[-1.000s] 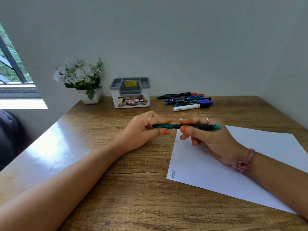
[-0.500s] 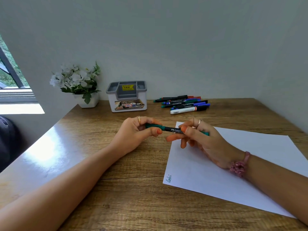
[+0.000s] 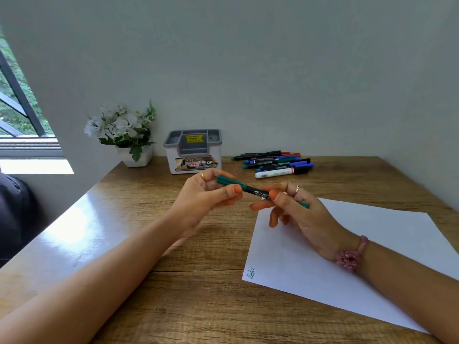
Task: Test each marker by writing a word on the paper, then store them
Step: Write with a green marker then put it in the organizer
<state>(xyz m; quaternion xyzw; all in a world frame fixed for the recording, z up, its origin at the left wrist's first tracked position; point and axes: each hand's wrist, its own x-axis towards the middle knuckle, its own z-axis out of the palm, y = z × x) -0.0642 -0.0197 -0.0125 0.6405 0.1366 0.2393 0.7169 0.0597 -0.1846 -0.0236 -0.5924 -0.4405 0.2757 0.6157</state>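
A green-capped black marker (image 3: 253, 190) is held between both hands above the table. My left hand (image 3: 206, 197) pinches its green cap end, and my right hand (image 3: 295, 207) grips the black barrel. The cap sits on the marker. White paper (image 3: 360, 264) lies under my right hand, with one green word written at its near left corner (image 3: 250, 272). Several other markers (image 3: 273, 163) lie in a pile at the back of the table. A grey and white organiser box (image 3: 192, 155) stands to the left of that pile.
A white pot of white flowers (image 3: 124, 135) stands at the back left beside the organiser. The wooden table (image 3: 173, 294) meets walls at the back and right. A window is at the far left.
Both hands have tilted the marker, so its cap end now points up and left. The hands stay on the same ends. The head view has shifted slightly.
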